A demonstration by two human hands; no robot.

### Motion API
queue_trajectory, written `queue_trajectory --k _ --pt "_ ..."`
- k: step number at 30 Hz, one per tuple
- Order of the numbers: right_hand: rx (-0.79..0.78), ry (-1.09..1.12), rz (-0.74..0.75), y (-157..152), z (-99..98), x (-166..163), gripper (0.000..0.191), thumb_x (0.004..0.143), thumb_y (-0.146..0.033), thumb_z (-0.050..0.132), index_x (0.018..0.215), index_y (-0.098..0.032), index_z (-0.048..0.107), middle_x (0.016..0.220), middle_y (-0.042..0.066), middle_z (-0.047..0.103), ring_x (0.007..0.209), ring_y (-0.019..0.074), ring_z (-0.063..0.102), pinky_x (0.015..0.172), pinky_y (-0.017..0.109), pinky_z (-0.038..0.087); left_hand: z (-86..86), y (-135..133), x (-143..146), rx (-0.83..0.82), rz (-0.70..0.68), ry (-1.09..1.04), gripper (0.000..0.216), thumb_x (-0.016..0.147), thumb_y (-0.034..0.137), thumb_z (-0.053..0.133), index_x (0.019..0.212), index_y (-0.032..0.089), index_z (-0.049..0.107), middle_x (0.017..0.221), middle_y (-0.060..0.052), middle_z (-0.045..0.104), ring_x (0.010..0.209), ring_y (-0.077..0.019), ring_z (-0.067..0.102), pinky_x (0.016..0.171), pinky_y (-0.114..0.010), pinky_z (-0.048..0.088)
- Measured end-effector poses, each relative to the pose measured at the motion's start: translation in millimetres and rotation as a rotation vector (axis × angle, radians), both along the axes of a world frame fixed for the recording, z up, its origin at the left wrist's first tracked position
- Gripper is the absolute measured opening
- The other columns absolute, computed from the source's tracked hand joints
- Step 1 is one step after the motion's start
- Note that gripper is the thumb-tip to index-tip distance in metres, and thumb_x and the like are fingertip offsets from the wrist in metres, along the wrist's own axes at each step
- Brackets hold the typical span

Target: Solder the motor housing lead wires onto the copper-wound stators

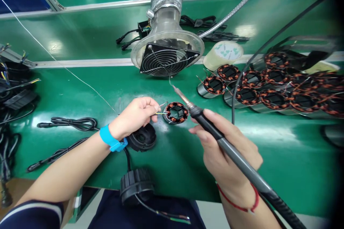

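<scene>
At frame centre, my left hand (135,114) pinches thin wire leads against the copper-wound stator (176,112) lying on the green bench. My right hand (225,150) grips the soldering iron (204,120), tip raised just above the stator; I judge the joint not yet soldered. More stators (268,89) crowd the right of the frame.
</scene>
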State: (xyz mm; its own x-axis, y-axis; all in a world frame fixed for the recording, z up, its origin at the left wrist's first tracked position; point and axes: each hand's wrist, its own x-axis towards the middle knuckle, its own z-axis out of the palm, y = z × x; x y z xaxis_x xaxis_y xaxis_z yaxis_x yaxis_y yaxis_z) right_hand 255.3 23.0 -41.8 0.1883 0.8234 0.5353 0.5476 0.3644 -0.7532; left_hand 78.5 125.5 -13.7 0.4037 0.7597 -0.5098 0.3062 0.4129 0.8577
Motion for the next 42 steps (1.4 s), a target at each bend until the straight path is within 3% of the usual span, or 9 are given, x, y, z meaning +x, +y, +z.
queue_trajectory --k 3,7,12,15,23,30,35,42 --pt "-0.104 0.041 0.048 1 17.0 -2 0.045 0.089 -0.022 0.057 0.133 -0.030 0.047 0.106 0.002 0.070 0.080 0.0176 0.070 0.073 0.034 0.058 -0.2 1 0 -0.003 -0.001 -0.016 0.015 0.087 0.010 0.047 0.073 0.013 0.052 0.051 0.004 0.055 0.035 -0.0015 0.033 0.035 -0.013 0.023" --pt "-0.206 0.039 0.060 17 27.0 -8 0.032 0.092 -0.022 0.050 0.123 -0.029 0.050 0.096 0.000 0.072 0.087 0.0174 0.070 0.080 0.033 0.057 -0.2 1 0 0.006 -0.004 -0.017 0.016 0.087 0.009 0.047 0.073 0.013 0.053 0.052 0.004 0.055 0.035 -0.0013 0.034 0.035 -0.013 0.023" --pt "-0.256 0.048 0.093 36 5.0 -21 0.042 0.083 -0.020 0.057 0.122 -0.026 0.041 0.122 0.008 0.060 0.113 0.0234 0.058 0.096 0.044 0.048 1.8 1 1 0.031 -0.005 0.012 0.015 0.087 0.010 0.048 0.073 0.013 0.053 0.053 0.004 0.056 0.035 -0.0013 0.034 0.036 -0.013 0.024" --pt "-0.229 0.059 0.080 37 -8.5 -28 0.047 0.081 -0.020 0.059 0.123 -0.025 0.039 0.127 0.010 0.056 0.119 0.0256 0.054 0.100 0.048 0.043 3.7 0 2 0.032 -0.003 0.020 0.015 0.086 0.010 0.048 0.072 0.013 0.053 0.052 0.004 0.056 0.035 -0.0011 0.034 0.036 -0.014 0.024" --pt "-0.170 -0.047 0.047 34 -12.5 -34 0.042 0.083 -0.020 0.057 0.121 -0.025 0.041 0.115 0.007 0.063 0.109 0.0240 0.059 0.096 0.047 0.043 3.2 1 1 0.037 -0.004 0.019 0.016 0.086 0.009 0.047 0.071 0.013 0.052 0.052 0.004 0.055 0.035 -0.0011 0.034 0.036 -0.014 0.023" --pt "-0.139 0.038 0.020 36 -18.2 -34 0.045 0.082 -0.019 0.058 0.123 -0.024 0.040 0.105 0.006 0.066 0.102 0.0234 0.061 0.094 0.048 0.044 -1.6 0 -2 0.084 0.001 -0.056 0.012 0.087 0.012 0.047 0.076 0.013 0.051 0.054 0.004 0.055 0.037 -0.0013 0.035 0.037 -0.013 0.025" --pt "-0.082 0.001 0.096 37 -24.1 -38 0.050 0.083 -0.016 0.057 0.127 -0.026 0.037 0.104 0.004 0.064 0.099 0.0217 0.061 0.092 0.047 0.046 -1.2 -2 -2 0.119 0.037 -0.067 0.011 0.085 0.007 0.046 0.078 0.015 0.047 0.054 0.005 0.054 0.037 -0.0016 0.036 0.038 -0.014 0.026" --pt "-0.080 0.126 0.103 42 -21.7 -41 0.044 0.083 -0.016 0.057 0.122 -0.027 0.042 0.088 0.000 0.062 0.086 0.0177 0.062 0.083 0.040 0.050 4.0 -4 -9 0.291 -0.049 -0.023 0.007 0.084 0.017 0.053 0.077 0.015 0.051 0.056 0.005 0.050 0.049 -0.0061 0.047 0.049 -0.017 0.036"
